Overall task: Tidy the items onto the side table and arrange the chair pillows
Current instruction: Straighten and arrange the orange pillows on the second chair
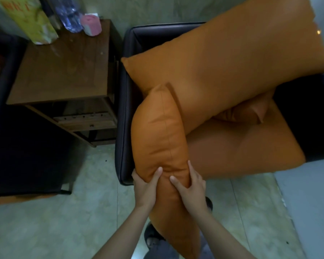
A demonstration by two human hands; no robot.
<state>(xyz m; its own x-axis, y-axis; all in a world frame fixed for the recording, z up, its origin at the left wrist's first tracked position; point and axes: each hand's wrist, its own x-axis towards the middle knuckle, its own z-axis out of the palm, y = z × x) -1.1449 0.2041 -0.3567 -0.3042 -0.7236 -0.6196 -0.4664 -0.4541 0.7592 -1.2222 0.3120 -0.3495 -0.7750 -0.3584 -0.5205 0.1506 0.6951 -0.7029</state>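
An orange pillow [160,133] stands on edge in front of the chair [124,101], held between both my hands. My left hand [145,186] grips its left side with the thumb pressed into the fabric. From the other side my right hand [190,186] grips it with curled fingers. A large orange back pillow [232,60] leans across the chair. A smaller orange pillow [251,111] peeks out beneath it, above the orange seat cushion [241,148]. On the wooden side table [64,71] stand a yellow-green box [29,19], a clear plastic bottle [69,14] and a pink cup [91,24].
A second dark seat [17,146] sits at the left, beside the side table. The table has a lower shelf [86,120]. Pale tiled floor [45,221] lies around my feet, and a grey wall edge [307,202] runs at the right.
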